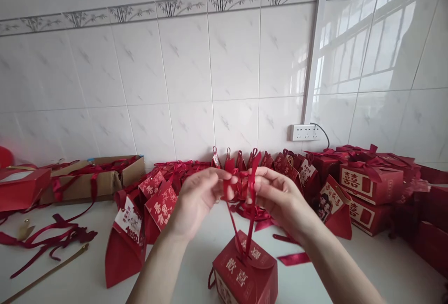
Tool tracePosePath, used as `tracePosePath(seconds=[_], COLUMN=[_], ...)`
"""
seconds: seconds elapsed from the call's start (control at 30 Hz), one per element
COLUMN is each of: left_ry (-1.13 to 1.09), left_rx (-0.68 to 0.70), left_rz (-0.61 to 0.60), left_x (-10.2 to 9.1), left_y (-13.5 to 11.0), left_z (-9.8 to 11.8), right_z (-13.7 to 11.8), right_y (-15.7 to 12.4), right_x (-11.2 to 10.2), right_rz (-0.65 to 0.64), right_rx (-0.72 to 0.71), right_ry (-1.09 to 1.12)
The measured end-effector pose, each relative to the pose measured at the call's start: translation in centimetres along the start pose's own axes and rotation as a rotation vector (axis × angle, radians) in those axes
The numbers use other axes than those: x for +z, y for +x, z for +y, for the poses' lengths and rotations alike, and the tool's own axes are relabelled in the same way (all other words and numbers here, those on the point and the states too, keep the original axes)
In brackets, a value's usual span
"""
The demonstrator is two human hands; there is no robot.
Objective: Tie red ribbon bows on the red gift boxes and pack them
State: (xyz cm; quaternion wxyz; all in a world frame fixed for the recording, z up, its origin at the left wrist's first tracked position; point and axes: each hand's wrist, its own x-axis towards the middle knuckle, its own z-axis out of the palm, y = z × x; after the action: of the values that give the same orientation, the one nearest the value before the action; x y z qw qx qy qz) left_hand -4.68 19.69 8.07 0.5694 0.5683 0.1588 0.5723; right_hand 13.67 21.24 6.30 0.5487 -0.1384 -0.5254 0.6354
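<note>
Bottom centre of frame: we see the red gift box [245,271], top face up, below both hands. The ribbon [251,222] rises from its top in two strands, long axis steep, parting into a narrow V. Mid-frame, our left hand [199,199] pinches the left strand, our right hand [280,196] the other. Fingertips near each other; neither hand clearly nearer the box.

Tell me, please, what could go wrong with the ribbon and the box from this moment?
The ribbon rises from the top of the red box to the left hand and right hand; an uneven pull might tilt the box.

The left forearm is near the pointed red box, so swinging outward could knock it over.
</note>
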Motion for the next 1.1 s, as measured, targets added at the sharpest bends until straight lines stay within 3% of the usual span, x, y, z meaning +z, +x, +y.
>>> tracePosePath(seconds=[0.1, 0.17, 0.23, 0.33, 0.4, 0.5, 0.6, 0.77, 0.93, 1.1], left_ry=[-0.088, 0.007, 0.284, 0.842, 1.129, 1.320, 1.367, 1.272, 1.370, 1.462], left_rx=[-0.021, -0.041, -0.104, -0.323, -0.489, -0.721, -0.886, -1.019, -1.021, -0.945], left_rz=[-0.100, -0.136, -0.127, -0.178, -0.258, -0.396, -0.485, -0.592, -0.665, -0.704], left_x=[-0.7, -1.1, -1.3, -1.3, -1.5, -2.4, -3.2, -2.8, -1.2, -1.2], left_y=[-0.2, -0.5, -0.6, -0.7, -0.9, -1.4, -1.8, -0.8, 0.5, 0.5], left_z=[1.2, 2.0, 2.3, 1.1, -0.4, -2.8, -3.9, -3.0, -2.7, -2.5], right_z=[-1.9, -3.2, -3.9, -3.3, -2.1, -0.7, -0.3, -0.3, 0.2, 0.4], right_y=[-1.1, -1.9, -2.5, -2.9, -2.9, -2.8, -2.4, -1.4, -0.5, -0.4], right_x=[-0.9, -1.5, -1.7, -1.1, -0.3, 1.1, 1.9, 1.3, -0.4, -1.6], right_rz=[-0.153, -0.227, -0.254, -0.438, -0.502, -0.508, -0.526, -0.537, -0.545, -0.566], right_rx=[0.070, 0.174, 0.318, 0.549, 0.642, 0.725, 0.762, 0.733, 0.825, 0.741], right_ry=[-0.077, -0.295, -0.700, -1.207, -1.451, -1.699, -1.799, -1.823, -1.638, -1.527])
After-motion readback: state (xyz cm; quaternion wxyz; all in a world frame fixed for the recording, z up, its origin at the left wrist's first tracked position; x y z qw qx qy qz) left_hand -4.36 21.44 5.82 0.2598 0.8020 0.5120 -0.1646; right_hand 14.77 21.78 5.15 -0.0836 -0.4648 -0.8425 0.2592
